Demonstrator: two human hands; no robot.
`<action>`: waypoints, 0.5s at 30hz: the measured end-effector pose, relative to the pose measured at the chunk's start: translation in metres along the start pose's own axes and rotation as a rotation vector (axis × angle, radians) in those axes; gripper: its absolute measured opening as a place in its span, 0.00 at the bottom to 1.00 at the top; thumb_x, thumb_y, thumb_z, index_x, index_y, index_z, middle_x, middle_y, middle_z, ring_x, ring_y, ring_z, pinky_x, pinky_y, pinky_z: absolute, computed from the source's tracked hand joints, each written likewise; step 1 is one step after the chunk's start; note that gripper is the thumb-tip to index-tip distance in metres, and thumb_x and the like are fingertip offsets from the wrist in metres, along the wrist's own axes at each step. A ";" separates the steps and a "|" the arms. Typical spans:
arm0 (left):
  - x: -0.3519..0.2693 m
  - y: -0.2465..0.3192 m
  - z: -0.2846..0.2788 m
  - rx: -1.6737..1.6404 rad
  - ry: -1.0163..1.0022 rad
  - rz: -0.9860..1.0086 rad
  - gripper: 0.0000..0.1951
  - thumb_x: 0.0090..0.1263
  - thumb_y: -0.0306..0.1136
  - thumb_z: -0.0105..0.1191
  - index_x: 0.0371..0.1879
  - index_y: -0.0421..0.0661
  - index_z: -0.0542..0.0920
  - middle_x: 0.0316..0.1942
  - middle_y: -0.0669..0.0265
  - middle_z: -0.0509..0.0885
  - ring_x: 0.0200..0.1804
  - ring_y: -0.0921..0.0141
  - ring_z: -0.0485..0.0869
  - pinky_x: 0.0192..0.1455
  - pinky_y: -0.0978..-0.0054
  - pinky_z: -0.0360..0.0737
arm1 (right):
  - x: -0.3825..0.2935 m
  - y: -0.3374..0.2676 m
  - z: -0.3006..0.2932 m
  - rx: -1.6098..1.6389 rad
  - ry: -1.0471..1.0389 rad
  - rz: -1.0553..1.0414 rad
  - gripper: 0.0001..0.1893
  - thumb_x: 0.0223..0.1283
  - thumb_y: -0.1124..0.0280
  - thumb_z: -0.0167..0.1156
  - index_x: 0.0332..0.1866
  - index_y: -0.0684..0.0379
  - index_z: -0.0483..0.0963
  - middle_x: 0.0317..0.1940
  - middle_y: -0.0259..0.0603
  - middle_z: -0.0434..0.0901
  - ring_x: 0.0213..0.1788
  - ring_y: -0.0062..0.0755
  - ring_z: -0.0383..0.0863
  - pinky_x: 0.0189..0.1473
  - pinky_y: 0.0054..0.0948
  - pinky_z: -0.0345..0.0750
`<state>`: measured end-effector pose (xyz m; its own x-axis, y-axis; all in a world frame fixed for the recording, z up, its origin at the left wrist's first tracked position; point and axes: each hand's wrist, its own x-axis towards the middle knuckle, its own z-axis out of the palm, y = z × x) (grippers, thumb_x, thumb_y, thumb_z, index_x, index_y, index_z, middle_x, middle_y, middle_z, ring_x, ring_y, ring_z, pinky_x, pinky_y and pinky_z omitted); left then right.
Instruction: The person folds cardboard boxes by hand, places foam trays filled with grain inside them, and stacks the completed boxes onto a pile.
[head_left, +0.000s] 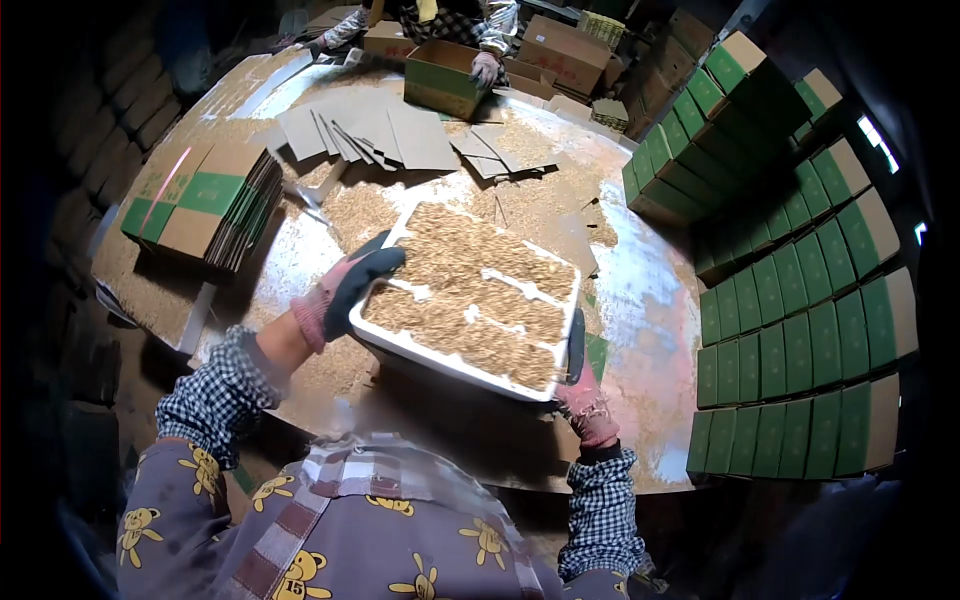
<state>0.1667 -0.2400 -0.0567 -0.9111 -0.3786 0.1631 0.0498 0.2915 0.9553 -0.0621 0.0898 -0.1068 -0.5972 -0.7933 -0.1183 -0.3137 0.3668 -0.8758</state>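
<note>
A white foam tray (450, 364) is held up over the near part of the table, tilted a little. Loose tan husks (480, 247) fill it, and white ridges of foam show through them. My left hand (352, 289), in a pink glove with a dark coated palm, grips the tray's left end, thumb over the rim. On the opposite end my right hand (581, 375), gloved the same way, holds the side; its fingers are partly hidden beneath the tray. What lies under the husks cannot be seen.
Husks are strewn over the table (637, 300). Grey cardboard sheets (360, 135) lie beyond the tray. Flattened green-and-brown cartons (202, 202) are bundled at left. Stacked green cartons (787, 337) line the right. Across the table, a co-worker's gloved hand (486, 69) touches an open carton (442, 79).
</note>
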 end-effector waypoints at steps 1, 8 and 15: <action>0.007 0.013 -0.002 -0.143 -0.003 -0.329 0.21 0.69 0.22 0.55 0.62 0.47 0.73 0.57 0.58 0.78 0.53 0.67 0.81 0.56 0.72 0.79 | 0.000 -0.006 -0.005 -0.119 0.009 -0.048 0.52 0.51 0.72 0.70 0.77 0.61 0.41 0.71 0.55 0.59 0.70 0.44 0.65 0.69 0.34 0.66; -0.005 -0.006 0.013 0.406 -0.114 -0.489 0.28 0.64 0.35 0.60 0.64 0.43 0.72 0.45 0.56 0.84 0.45 0.61 0.83 0.49 0.70 0.79 | 0.073 -0.017 -0.043 0.263 -0.238 -0.132 0.56 0.49 0.64 0.74 0.78 0.57 0.42 0.75 0.49 0.52 0.73 0.45 0.59 0.71 0.37 0.62; -0.004 0.009 0.044 0.878 -0.425 -0.610 0.24 0.60 0.35 0.60 0.57 0.47 0.75 0.36 0.53 0.85 0.42 0.52 0.84 0.47 0.60 0.79 | 0.268 0.101 -0.086 -0.835 0.074 0.573 0.62 0.38 0.39 0.73 0.78 0.49 0.46 0.75 0.48 0.54 0.75 0.40 0.56 0.73 0.41 0.60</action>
<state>0.1523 -0.1971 -0.0592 -0.7581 -0.3893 -0.5233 -0.5976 0.7359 0.3183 -0.3170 -0.0439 -0.1869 -0.8548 -0.3701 -0.3638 -0.3648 0.9271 -0.0862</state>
